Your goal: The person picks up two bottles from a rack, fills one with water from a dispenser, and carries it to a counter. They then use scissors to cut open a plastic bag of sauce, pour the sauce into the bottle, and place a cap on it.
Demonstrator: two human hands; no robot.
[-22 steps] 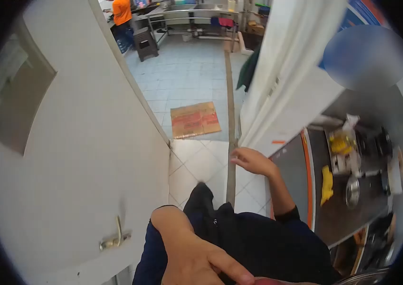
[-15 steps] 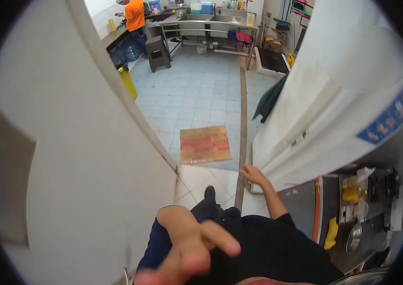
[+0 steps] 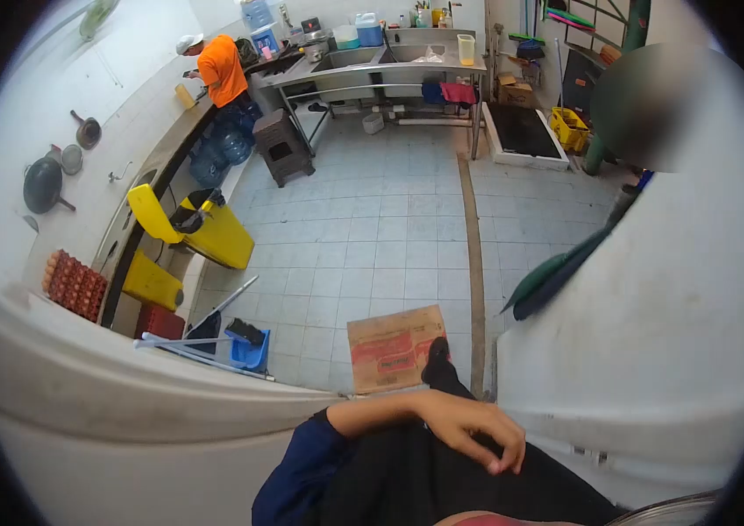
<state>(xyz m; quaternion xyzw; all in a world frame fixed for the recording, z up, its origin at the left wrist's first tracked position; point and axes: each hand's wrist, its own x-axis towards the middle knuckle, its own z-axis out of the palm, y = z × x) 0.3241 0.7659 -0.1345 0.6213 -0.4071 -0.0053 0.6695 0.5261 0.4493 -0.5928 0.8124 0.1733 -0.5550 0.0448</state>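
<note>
My left hand reaches across in front of my dark clothes, its fingers loosely bent and apart, with nothing in them. Below the cuff of a dark blue sleeve the forearm is bare. My right hand is out of view. Just beyond my left hand, a flat piece of cardboard with red print lies on the tiled floor, and my black shoe is at its right side. The rim of a round metal object shows at the bottom right; what supports it is hidden.
White wall edges flank the doorway. Yellow bins, a blue dustpan and egg trays are at the left. A person in orange stands by the counter, near a stool. Steel sinks span the back.
The view has moved forward through the doorway, showing more of the room at left. My left hand has swung up and right; my right hand has left the view. My shoe now reaches the cardboard.
</note>
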